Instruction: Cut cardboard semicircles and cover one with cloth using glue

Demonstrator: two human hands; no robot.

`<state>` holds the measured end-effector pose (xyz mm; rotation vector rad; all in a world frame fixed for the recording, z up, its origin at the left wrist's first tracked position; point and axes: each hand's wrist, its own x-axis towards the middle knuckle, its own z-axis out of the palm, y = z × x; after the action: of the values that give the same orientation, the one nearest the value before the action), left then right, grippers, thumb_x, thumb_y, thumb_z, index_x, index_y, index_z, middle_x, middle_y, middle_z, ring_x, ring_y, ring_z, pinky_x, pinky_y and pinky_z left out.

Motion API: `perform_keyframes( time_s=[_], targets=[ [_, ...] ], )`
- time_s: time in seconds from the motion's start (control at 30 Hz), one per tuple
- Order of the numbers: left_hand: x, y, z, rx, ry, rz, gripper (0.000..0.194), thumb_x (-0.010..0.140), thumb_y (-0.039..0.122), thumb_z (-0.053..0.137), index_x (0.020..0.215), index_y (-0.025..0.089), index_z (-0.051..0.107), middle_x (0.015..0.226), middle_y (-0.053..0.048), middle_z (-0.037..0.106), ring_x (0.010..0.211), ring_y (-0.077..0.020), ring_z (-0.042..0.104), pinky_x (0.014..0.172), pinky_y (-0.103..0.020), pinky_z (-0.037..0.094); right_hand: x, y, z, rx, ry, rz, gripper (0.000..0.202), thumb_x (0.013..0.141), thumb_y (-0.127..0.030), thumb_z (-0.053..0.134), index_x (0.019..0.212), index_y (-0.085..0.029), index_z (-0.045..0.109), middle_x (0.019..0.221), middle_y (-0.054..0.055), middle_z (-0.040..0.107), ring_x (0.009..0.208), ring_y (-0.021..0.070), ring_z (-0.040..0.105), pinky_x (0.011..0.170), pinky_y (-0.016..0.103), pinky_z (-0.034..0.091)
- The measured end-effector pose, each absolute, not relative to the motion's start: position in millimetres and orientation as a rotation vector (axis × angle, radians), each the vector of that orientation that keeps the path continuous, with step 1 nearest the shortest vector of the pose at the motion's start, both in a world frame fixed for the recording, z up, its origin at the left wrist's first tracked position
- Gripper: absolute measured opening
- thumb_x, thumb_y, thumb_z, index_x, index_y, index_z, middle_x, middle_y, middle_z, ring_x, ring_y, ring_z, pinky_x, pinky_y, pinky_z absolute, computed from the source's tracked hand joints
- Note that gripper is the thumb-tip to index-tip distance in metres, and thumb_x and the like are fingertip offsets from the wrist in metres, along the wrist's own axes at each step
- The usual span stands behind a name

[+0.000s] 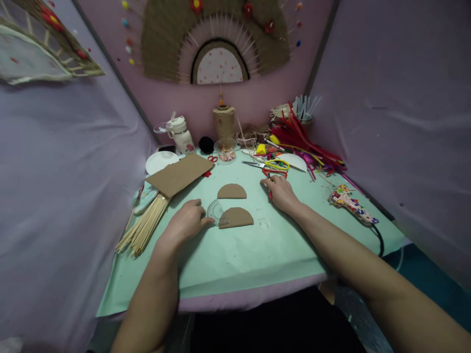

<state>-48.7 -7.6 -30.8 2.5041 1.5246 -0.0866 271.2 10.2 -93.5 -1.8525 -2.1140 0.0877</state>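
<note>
Protractor (213,210): clear plastic half-circle, just beside the left hand (186,219), overlapping the lower brown cardboard half-disc (239,217).
Left hand: half-open, fingertips at the protractor; cannot tell whether pinching.
Right hand (280,192): fingers curled at a slim red stick (271,195); grip unclear.
Tub (217,147): round, clear, small pinkish beads (227,156) inside.
Tablecloth (235,260): pale green, stretching from the half-disc to the front edge.

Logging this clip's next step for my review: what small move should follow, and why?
Probably the left hand should slide the clear protractor leftward: it overlaps the left end of the nearer cardboard half-disc, and that hand is right beside it.
</note>
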Motion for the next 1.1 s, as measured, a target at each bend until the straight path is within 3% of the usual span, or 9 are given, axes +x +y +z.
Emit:
perform_keyframes(
  time_s=[0.13,0.23,0.33,0.5,0.6,0.7,0.83,0.97,1.1],
  targets=[
    [-46.8,-8.8,-30.8,2.488,1.635,-0.028,0.041,0.084,0.050,0.055,0.102,0.015,0.068,0.117,-0.018,0.060,0.116,-0.0343,0.055,0.097,-0.044,0.043,269.1,9.6,-93.0,-1.854,-2.125,0.045,0.046,0.093,-0.014,0.035,0.132,-0.026,0.056,0.109,0.016,0.054,0.098,0.0314,0.046,0.078,0.040,0.038],
    [-38.1,-13.6,-35.1,2.517,1.492,0.117,0.060,0.081,0.051,0.060,0.128,0.015,0.054,0.142,-0.020,0.044,0.133,-0.0337,0.041,0.105,-0.043,0.038,270.0,10.3,-95.5,-1.844,-2.143,0.023,0.051,0.092,-0.012,0.033,0.138,-0.026,0.050,0.106,0.016,0.054,0.095,0.0300,0.046,0.075,0.039,0.038],
    [-34.7,-15.4,-41.3,2.507,1.381,0.138,0.073,0.076,0.050,0.065,0.137,0.017,0.044,0.145,-0.019,0.040,0.135,-0.0339,0.037,0.107,-0.044,0.035,271.2,11.0,-97.8,-1.834,-2.122,0.016,0.055,0.089,-0.008,0.034,0.139,-0.024,0.048,0.104,0.015,0.054,0.096,0.0296,0.048,0.075,0.038,0.039],
    [-36.5,-13.4,-48.0,2.448,1.412,0.156,0.087,0.069,0.055,0.071,0.142,0.019,0.038,0.152,-0.019,0.029,0.143,-0.0367,0.021,0.112,-0.049,0.027,266.6,8.7,-92.9,-1.635,-1.954,-0.010,0.046,0.081,-0.005,0.040,0.121,-0.015,0.059,0.110,0.016,0.058,0.105,0.0306,0.048,0.084,0.043,0.040],
    [-31.9,-13.0,-49.5,2.435,1.399,0.152,0.093,0.067,0.057,0.071,0.143,0.018,0.035,0.155,-0.020,0.025,0.145,-0.0374,0.015,0.114,-0.052,0.022,255.8,1.1,-81.1,-1.414,-1.994,0.091,0.032,0.084,-0.011,0.043,0.108,-0.015,0.063,0.105,0.013,0.060,0.102,0.0266,0.051,0.090,0.042,0.040],
    [-27.1,-12.4,-50.4,2.447,1.375,0.155,0.091,0.068,0.057,0.071,0.143,0.019,0.036,0.155,-0.020,0.025,0.145,-0.0371,0.014,0.113,-0.054,0.021,236.8,-12.3,-66.1,-1.261,-2.238,0.283,0.027,0.086,-0.026,0.054,0.109,-0.017,0.064,0.106,0.012,0.061,0.101,0.0256,0.051,0.091,0.041,0.041],
    [-28.4,-10.0,-50.4,2.457,1.377,0.090,0.078,0.070,0.055,0.071,0.138,0.027,0.046,0.156,-0.016,0.024,0.145,-0.0386,0.015,0.112,-0.056,0.021,206.4,-27.8,-54.3,-1.228,-2.521,0.487,0.066,0.067,-0.052,0.076,0.122,-0.020,0.059,0.115,0.013,0.057,0.104,0.0301,0.048,0.089,0.044,0.042],
    [-37.4,-7.8,-47.9,2.439,1.372,-0.021,0.066,0.072,0.052,0.070,0.133,0.030,0.053,0.153,-0.015,0.030,0.143,-0.0391,0.022,0.111,-0.056,0.023,186.9,-30.6,-54.2,-1.322,-2.517,0.543,0.060,0.062,-0.044,0.081,0.112,-0.018,0.061,0.109,0.011,0.055,0.102,0.0290,0.049,0.085,0.041,0.044],
    [-52.5,-3.9,-44.3,2.440,1.352,-0.055,0.060,0.072,0.038,0.071,0.130,0.025,0.056,0.150,-0.016,0.036,0.141,-0.0340,0.030,0.111,-0.048,0.029,185.5,-28.8,-50.7,-1.338,-2.504,0.583,0.049,0.064,-0.033,0.078,0.106,-0.018,0.059,0.105,0.009,0.055,0.098,0.0268,0.050,0.081,0.037,0.045]
  ],
)
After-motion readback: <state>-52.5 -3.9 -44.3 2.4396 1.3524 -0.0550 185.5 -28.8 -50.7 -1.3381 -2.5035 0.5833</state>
